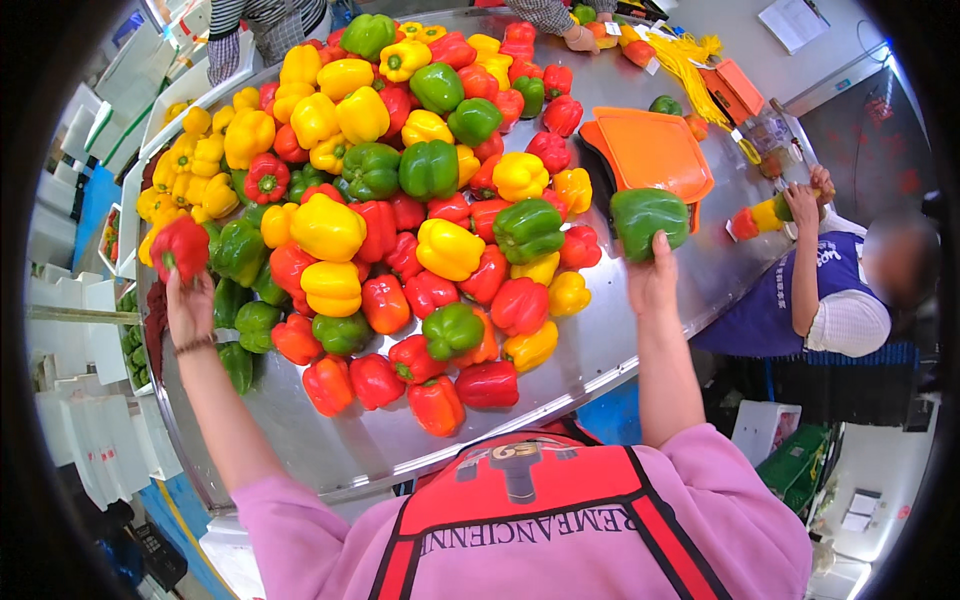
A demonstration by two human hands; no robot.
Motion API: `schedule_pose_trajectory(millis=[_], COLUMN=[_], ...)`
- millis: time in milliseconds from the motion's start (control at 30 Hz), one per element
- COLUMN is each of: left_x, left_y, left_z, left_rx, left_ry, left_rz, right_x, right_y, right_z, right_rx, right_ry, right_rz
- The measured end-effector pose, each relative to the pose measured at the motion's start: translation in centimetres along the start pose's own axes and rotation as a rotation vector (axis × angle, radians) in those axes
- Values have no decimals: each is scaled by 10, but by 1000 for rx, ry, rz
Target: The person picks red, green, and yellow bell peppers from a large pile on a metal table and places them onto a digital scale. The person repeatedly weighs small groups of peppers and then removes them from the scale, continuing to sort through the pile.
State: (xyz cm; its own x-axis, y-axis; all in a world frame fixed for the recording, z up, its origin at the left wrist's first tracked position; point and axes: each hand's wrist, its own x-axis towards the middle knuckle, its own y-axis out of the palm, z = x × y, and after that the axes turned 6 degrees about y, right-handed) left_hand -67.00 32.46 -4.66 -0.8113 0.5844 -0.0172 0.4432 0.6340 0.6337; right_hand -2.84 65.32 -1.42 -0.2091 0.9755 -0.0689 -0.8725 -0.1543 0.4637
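My left hand [191, 308] is closed on a red bell pepper [180, 245] at the left edge of a large pile. On the right, my right hand [654, 278] grips a green bell pepper [648, 220], held up in front of an orange tray [655, 150]. Between my hands, yellow, red and green bell peppers lie heaped on a steel table [590, 395]. Nearest my left hand in the heap are green peppers [238, 252]. A yellow pepper [570, 294] lies at the heap's right side, apart from my right hand.
A co-worker [800, 285] at the right holds a stack of red, yellow and green peppers [765, 215]. Another person's hand [580, 38] reaches over the far edge. Yellow net bags [690, 70] lie beside an orange box [735, 92]. White crates [105, 450] stand at the left.
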Motion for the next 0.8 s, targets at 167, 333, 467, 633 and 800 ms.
schedule_pose_trajectory(millis=[167, 333, 467, 633, 800], left_x=[-164, -276, -335, -389, -423], left_y=[112, 214, 313, 423, 444], left_z=[44, 135, 227, 291, 338], left_rx=[-148, -206, -328, -347, -532], left_ry=[91, -24, -217, -372, -573], left_rz=[114, 146, 193, 219, 259], right_x=[89, 183, 233, 127, 8], right_y=[-69, -120, -164, -127, -112], right_z=[46, 63, 63, 85, 85], right_rx=[-599, -916, -1146, -868, -89], right_ry=[-297, -381, -354, -409, 525], right_rz=[-146, -53, 68, 390, 1039])
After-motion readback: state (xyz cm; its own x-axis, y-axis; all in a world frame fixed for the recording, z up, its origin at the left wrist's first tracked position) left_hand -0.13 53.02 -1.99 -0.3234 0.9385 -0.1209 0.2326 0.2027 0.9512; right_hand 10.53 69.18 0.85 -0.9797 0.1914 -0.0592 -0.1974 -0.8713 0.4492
